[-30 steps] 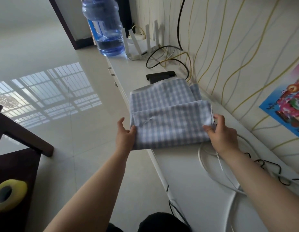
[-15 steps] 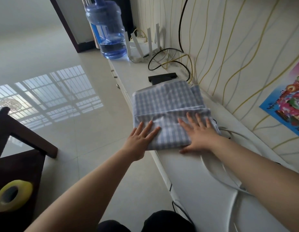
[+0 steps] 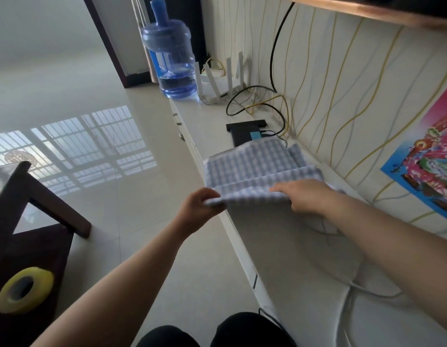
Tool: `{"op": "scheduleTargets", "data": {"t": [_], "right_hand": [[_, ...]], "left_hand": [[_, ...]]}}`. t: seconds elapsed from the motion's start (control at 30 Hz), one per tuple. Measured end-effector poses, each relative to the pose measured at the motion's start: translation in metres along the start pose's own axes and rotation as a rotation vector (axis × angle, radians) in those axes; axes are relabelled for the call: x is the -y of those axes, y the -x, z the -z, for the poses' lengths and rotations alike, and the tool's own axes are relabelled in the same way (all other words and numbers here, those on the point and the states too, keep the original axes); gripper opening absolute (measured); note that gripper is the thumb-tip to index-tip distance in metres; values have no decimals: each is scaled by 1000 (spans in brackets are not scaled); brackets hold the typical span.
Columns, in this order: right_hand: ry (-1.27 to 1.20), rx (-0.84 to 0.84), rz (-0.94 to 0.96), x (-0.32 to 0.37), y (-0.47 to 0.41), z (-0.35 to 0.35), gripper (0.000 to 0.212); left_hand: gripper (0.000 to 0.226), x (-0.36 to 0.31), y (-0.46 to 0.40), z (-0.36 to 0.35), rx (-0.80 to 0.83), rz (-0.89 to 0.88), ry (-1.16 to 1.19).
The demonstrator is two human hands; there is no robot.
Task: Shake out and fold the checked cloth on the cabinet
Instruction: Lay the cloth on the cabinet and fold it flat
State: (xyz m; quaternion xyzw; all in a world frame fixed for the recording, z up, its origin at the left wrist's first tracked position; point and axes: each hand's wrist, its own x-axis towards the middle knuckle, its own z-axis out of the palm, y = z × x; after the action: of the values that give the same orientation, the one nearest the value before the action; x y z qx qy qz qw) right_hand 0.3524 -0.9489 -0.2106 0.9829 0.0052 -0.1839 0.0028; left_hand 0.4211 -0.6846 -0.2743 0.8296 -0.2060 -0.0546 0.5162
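A folded checked cloth (image 3: 257,169) is lying on the white cabinet (image 3: 287,246), its near edge lifted: pinched at 9 o'clock by the left hand (image 3: 197,209), gripped at 3 o'clock by the right hand (image 3: 306,197) fingers.

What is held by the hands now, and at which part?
The checked cloth: left hand pinches its near left corner; right hand grips the near edge further right.

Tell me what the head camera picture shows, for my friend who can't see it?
Two hands lift the near edge of a folded checked cloth off a white cabinet: the left hand pinches its near left corner, the right hand holds the edge further right. Behind the cloth lie a black box, cables, a white router and a blue water bottle.
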Motion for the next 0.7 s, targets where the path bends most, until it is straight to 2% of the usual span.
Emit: {"op": "scheduleTargets", "data": {"t": [0.13,0.17,0.2,0.27,0.33,0.37,0.4,0.47,0.57,0.63,0.7], "right_hand": [[-71,337,43,1,13,50,30],[-57,365,29,-3,9,62,23],[-53,323,-11,-8,2,72,18],[-50,37,-119,-12,-17,83,21],[40,-429,-176,-12,-40,71,33],[62,-594,-165,-9,-48,60,40],[55,-672,-136,-6,-53,47,49],[20,-595,-58,2,-62,16,58],[-66,-309,-82,2,-76,-35,62],[-142,-203,-163,-4,-85,-51,68],[-191,-157,-228,-7,-93,-53,76]], "left_hand": [[19,0,16,-1,-81,52,182],[21,-4,15,-5,-111,87,205],[24,-8,10,-9,-154,141,215],[40,-11,-8,-14,-288,284,171],[50,-12,-30,-13,-397,481,195],[52,-12,-40,-12,-408,578,308],[53,-10,-47,-13,-400,638,461],[51,0,-54,-17,-357,642,700],[48,19,-42,-35,-208,579,890],[45,27,-31,-47,-102,570,903],[34,30,-28,-54,-94,535,800]]}}
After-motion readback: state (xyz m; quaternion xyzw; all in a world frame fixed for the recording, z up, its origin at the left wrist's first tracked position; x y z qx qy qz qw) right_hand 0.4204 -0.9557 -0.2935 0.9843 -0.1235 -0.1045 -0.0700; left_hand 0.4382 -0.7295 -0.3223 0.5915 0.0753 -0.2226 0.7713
